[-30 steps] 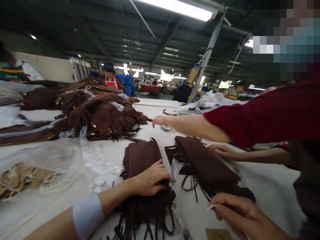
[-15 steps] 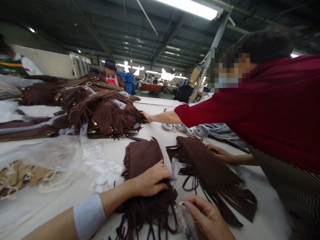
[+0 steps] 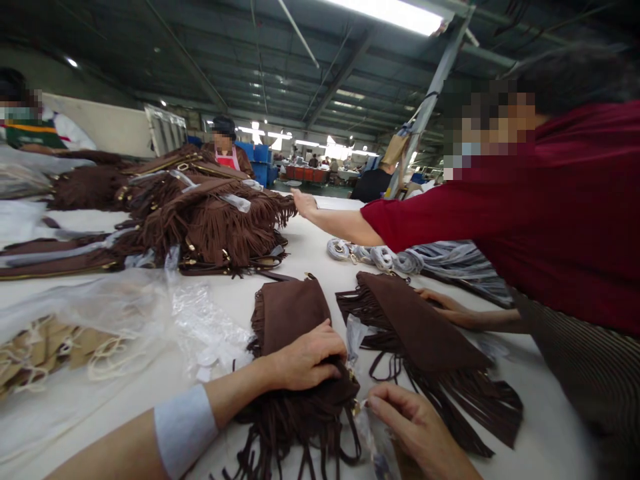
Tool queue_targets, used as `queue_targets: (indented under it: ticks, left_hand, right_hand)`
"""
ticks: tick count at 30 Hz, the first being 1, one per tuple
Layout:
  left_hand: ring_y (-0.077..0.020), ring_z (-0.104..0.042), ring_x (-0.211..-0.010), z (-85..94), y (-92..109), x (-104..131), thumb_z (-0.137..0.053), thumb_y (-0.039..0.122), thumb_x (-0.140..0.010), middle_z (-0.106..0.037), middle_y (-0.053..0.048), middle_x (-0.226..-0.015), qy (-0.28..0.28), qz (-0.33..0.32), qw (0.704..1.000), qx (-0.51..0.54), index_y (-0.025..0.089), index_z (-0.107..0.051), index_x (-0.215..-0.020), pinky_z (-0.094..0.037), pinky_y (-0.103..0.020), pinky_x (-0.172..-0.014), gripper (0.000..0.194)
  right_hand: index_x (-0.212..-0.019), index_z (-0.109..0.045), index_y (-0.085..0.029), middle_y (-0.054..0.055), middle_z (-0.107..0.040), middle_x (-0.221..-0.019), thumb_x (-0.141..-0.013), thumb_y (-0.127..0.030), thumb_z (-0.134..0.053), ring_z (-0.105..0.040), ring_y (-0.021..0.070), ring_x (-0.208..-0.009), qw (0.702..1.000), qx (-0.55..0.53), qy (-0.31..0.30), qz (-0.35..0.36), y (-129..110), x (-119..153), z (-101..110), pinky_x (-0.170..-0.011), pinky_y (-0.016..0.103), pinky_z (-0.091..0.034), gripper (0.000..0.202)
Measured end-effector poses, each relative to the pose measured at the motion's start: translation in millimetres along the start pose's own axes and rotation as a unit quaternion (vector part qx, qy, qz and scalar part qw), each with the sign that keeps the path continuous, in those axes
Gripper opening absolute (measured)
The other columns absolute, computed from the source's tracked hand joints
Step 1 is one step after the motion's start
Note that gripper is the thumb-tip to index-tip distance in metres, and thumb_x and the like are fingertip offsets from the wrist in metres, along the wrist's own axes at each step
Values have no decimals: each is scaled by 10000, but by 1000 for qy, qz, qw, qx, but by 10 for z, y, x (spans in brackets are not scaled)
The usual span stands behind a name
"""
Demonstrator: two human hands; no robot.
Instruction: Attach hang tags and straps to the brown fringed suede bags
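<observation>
A dark brown fringed bag (image 3: 295, 310) lies in front of me on the white table. My left hand (image 3: 313, 357) is closed on its near part, fingers curled over the edge. Just right of it, my right hand (image 3: 407, 420) has thumb and forefinger pinched by a small metal fitting at the bag's side; what sits between the fingertips is too small to name. Clear plastic (image 3: 377, 443) hangs beneath that pinch. Fringe strands spread below my left hand.
A pile of brown fringed bags (image 3: 215, 220) stands at the back left. Clear plastic bags (image 3: 200, 327) and tan tags (image 3: 45, 347) lie left. A person in red (image 3: 500, 207) leans in from the right, one hand on another fringed bag (image 3: 420, 320). Wrapped straps (image 3: 440, 260) lie behind it.
The view has shifted slightly, moving the scene a little to the right. The co-worker's far hand has risen slightly beside the pile's fringe. My hands keep nearly the same pose.
</observation>
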State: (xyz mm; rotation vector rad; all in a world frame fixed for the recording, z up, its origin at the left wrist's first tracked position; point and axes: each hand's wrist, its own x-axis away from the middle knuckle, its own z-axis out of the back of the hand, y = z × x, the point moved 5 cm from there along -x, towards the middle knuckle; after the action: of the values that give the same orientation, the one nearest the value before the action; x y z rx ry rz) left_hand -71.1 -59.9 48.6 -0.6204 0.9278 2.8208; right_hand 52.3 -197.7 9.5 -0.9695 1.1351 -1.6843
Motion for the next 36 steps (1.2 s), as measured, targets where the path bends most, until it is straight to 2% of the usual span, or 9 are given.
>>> queue_targets:
  ticks: [8,16,20,24,28,30,32,34,36]
  left_hand:
    - [-183,-500,-945,0,4,-5,-610,102,-804,-555,-13,-868,-7,8,1000,-1,189,-480,-828,-278,-403,-1104,158]
    - [-189,-518,-957,-15,-13,-4,-636,83,-788,-585,-16,-876,4,9,1000,15,177,-524,-846,-285,-408,-1097,158]
    - [-194,-531,-959,-38,-10,-13,-640,111,-792,-602,-22,-882,-13,10,1000,-5,181,-540,-848,-291,-417,-1092,134]
    - [-197,-547,-962,-75,-13,-24,-656,126,-782,-616,-24,-872,-20,6,999,-34,178,-555,-844,-291,-412,-1092,129]
    - [-206,-549,-977,-104,2,-18,-628,147,-802,-625,-30,-908,-33,7,997,-63,185,-552,-892,-271,-443,-1102,124]
    - [-212,-537,-1033,-74,52,-14,-602,129,-801,-622,-46,-1010,-25,7,997,-75,191,-540,-984,-247,-463,-1112,203]
    - [-215,-514,-1088,-22,156,-14,-582,93,-770,-594,-64,-1115,-11,-12,996,-89,194,-526,-1041,-276,-434,-1092,295]
    - [-205,-521,-1053,4,298,-14,-582,84,-735,-588,-57,-1099,-15,-53,993,-107,194,-539,-990,-356,-364,-1003,281]
    - [-187,-543,-933,-17,421,-12,-612,140,-740,-600,-36,-978,-38,-88,987,-129,191,-544,-896,-410,-325,-856,178]
  right_hand:
    - [-651,-635,-188,-15,-552,-622,-790,-490,-610,-515,161,-645,998,52,0,26,-110,44,-16,-614,248,-429,334]
    - [-772,-734,-218,21,-681,-757,-849,-462,-573,-607,199,-762,988,136,-29,65,-136,53,-53,-722,255,-458,302]
    - [-758,-728,-215,18,-647,-737,-872,-478,-540,-591,187,-741,984,158,-17,82,-179,93,-80,-700,252,-444,343]
    - [-680,-647,-194,5,-583,-690,-874,-485,-519,-550,171,-697,982,177,1,70,-166,118,-136,-657,252,-415,373]
    - [-638,-550,-196,-23,-480,-616,-804,-555,-562,-454,147,-622,992,123,27,19,-118,109,-174,-587,254,-368,396]
    - [-607,-484,-204,-45,-397,-586,-752,-623,-591,-373,125,-582,998,66,20,-14,-88,103,-200,-537,243,-324,456]
    - [-605,-453,-209,-59,-352,-587,-718,-670,-618,-314,106,-560,999,2,9,-44,-58,104,-219,-499,229,-279,502]
    - [-630,-461,-208,-76,-324,-575,-697,-690,-647,-265,89,-529,996,-57,2,-69,-22,111,-228,-468,218,-228,520]
    - [-660,-465,-208,-97,-290,-552,-689,-688,-670,-217,75,-499,991,-104,-7,-86,19,116,-233,-451,213,-182,523]
